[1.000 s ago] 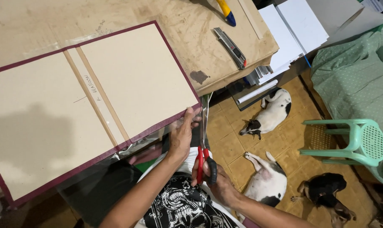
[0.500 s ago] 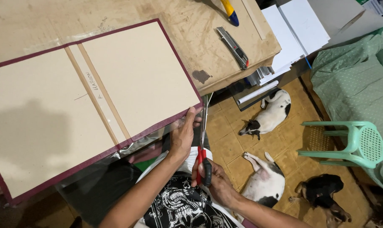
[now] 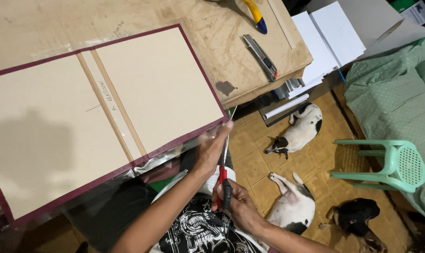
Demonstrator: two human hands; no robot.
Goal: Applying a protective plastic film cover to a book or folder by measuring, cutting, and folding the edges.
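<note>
A large book cover (image 3: 105, 117) of beige boards on maroon cloth lies open on the wooden table (image 3: 208, 33), its near corner hanging over the table edge. My left hand (image 3: 211, 147) pinches that near right corner of the cover. My right hand (image 3: 236, 204) holds red-and-black-handled scissors (image 3: 223, 173) below it, blades pointing up toward the corner beside my left fingers. A clear shiny film (image 3: 161, 159) hangs along the cover's lower edge.
A utility knife (image 3: 260, 57) and a yellow-and-blue tool (image 3: 255, 13) lie on the table's right part. White sheets (image 3: 332, 40) are stacked beyond it. Three dogs (image 3: 296, 133) lie on the floor near a green plastic stool (image 3: 390, 164).
My left hand has crept slightly up along the cover's corner, and the scissors have stayed near it. The view has shifted a little.
</note>
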